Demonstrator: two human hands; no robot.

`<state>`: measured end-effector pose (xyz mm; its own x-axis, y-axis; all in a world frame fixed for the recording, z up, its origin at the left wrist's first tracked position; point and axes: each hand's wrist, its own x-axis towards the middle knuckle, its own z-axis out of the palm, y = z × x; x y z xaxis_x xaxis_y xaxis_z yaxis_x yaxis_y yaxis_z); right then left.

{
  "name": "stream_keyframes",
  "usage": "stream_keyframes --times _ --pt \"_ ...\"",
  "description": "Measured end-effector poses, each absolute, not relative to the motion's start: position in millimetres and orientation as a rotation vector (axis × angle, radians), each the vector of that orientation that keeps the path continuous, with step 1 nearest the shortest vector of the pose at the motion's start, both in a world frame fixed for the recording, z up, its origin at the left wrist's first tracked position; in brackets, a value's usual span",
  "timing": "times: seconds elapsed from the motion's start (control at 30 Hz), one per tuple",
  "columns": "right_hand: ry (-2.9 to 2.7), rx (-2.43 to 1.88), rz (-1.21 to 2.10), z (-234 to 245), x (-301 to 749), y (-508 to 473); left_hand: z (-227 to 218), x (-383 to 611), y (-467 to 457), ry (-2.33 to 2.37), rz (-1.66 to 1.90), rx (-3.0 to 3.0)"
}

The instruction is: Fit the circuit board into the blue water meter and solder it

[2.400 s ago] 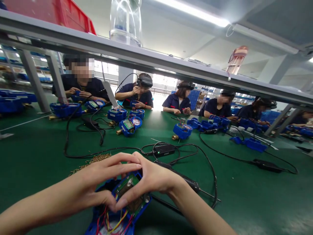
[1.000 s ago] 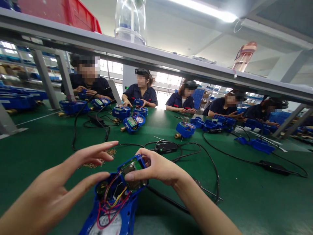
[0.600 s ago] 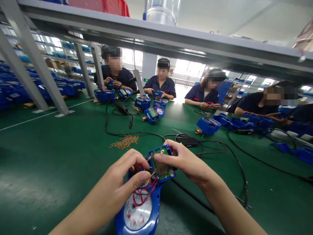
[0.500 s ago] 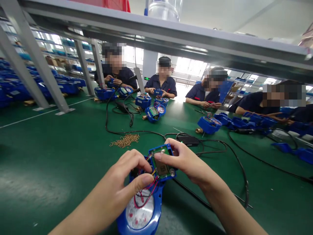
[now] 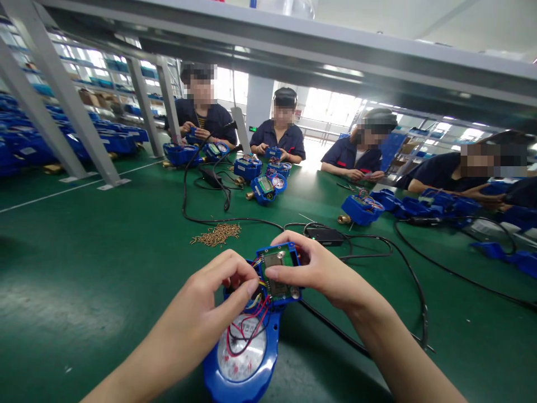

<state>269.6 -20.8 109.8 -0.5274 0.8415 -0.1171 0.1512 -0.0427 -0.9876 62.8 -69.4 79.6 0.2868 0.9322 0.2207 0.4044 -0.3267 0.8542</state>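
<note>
My right hand grips a blue-framed circuit board, thumb on its front and fingers behind the far edge. The board stands tilted over a blue water meter on the table. At the board's left edge, my left hand pinches thumb and forefinger together on thin wires, a yellow one among them. Red and black wires loop over the meter's round dial. My left fingers hide part of the meter's wiring compartment.
A pile of small brass screws lies on the green table beyond my left hand. Black cables and a power adapter lie beyond my right. Other meters and several co-workers are across the table; a metal shelf hangs overhead.
My left thumb and forefinger have closed together at the wires beside the board. The board has tilted slightly in my right hand, which still holds it. The camera view has shifted a little.
</note>
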Motion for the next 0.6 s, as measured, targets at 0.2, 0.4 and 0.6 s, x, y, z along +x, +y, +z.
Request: stream_keyframes --times 0.2,0.4,0.6 --pt "-1.691 -0.993 1.709 111.2 269.3 -19.4 74.3 60.0 -66.9 1.207 1.032 1.932" --pt "-1.744 -1.016 1.665 109.1 269.8 -20.0 69.2 70.7 -68.2 1.239 1.203 2.097" --pt "-1.678 -1.103 1.557 105.7 261.7 -21.3 66.3 74.9 -65.4 1.283 1.243 2.05"
